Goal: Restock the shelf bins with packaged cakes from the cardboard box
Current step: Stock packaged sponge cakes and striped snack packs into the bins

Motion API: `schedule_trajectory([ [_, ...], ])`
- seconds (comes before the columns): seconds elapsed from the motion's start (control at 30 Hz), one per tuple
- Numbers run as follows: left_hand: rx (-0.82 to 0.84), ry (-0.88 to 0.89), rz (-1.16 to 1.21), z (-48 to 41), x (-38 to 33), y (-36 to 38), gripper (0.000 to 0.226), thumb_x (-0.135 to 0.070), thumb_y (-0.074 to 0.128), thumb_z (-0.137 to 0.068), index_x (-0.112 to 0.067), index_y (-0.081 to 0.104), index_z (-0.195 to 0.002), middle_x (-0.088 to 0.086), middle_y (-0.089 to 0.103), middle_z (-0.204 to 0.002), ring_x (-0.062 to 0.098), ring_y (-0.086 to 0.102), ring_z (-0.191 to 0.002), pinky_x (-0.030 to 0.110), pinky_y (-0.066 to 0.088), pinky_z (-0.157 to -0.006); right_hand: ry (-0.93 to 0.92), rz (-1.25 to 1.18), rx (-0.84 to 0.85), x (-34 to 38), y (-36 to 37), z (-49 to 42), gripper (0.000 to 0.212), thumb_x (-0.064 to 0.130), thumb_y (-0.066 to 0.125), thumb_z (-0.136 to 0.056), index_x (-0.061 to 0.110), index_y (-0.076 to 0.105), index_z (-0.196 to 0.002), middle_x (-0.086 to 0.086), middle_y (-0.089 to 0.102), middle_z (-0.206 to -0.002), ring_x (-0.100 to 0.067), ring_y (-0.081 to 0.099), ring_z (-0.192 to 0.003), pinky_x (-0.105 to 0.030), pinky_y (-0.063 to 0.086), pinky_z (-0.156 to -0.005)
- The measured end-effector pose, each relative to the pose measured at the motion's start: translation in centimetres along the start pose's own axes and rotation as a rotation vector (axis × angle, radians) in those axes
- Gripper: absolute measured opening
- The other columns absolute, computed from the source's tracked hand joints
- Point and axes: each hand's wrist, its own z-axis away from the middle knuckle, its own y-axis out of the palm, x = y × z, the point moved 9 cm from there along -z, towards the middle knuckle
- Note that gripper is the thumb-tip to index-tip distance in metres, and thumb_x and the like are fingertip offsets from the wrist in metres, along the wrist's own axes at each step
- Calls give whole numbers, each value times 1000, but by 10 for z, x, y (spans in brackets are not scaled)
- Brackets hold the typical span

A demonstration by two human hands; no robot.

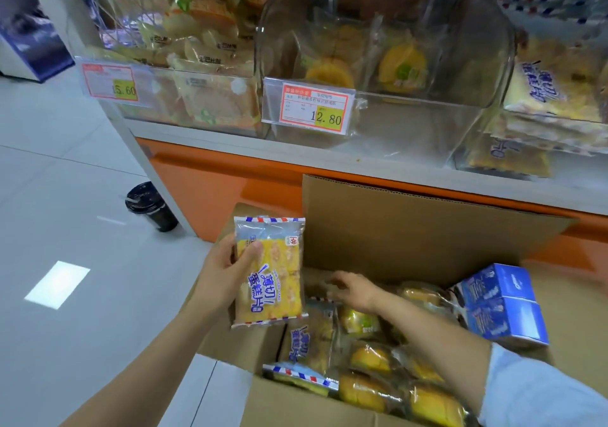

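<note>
My left hand (223, 272) grips a yellow sliced-cake packet (273, 275) with a striped border, held upright over the left edge of the open cardboard box (411, 236). My right hand (348, 290) reaches down into the box, fingers among the packets at its back; whether it holds one I cannot tell. The box holds several round yellow cakes (371, 357) and more striped packets (309, 344). Clear shelf bins stand above: the middle bin (411, 124) is nearly bare, and the right bin (552, 97) holds matching striped packets.
A left bin (197, 91) is full of pale bread packets. Price tags hang on the bins' fronts (317, 109). A blue carton (503, 305) lies on the box's right flap. A black lidded cup (148, 206) stands on the tiled floor by the orange shelf base (214, 189).
</note>
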Motion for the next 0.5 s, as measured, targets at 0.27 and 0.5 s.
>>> schedule_trajectory([
  [0.27, 14, -53, 69, -2, 10, -5, 20, -21, 60, -94, -7, 62, -108, 11, 74, -97, 31, 72, -87, 44, 57, -78, 80, 307, 66, -14, 42, -31, 38, 45, 58, -89, 25, 63, -120, -4, 65, -120, -24, 55, -117, -33, 36, -96],
  [0.5, 87, -75, 40, 0, 0, 3, 24, -27, 60, -92, -6, 62, -103, 11, 75, -93, 31, 73, -82, 44, 56, -78, -141, -333, -107, 30, -36, 13, 18, 16, 78, -78, 18, 60, -83, 1, 66, -81, -13, 60, -73, -29, 47, -68],
])
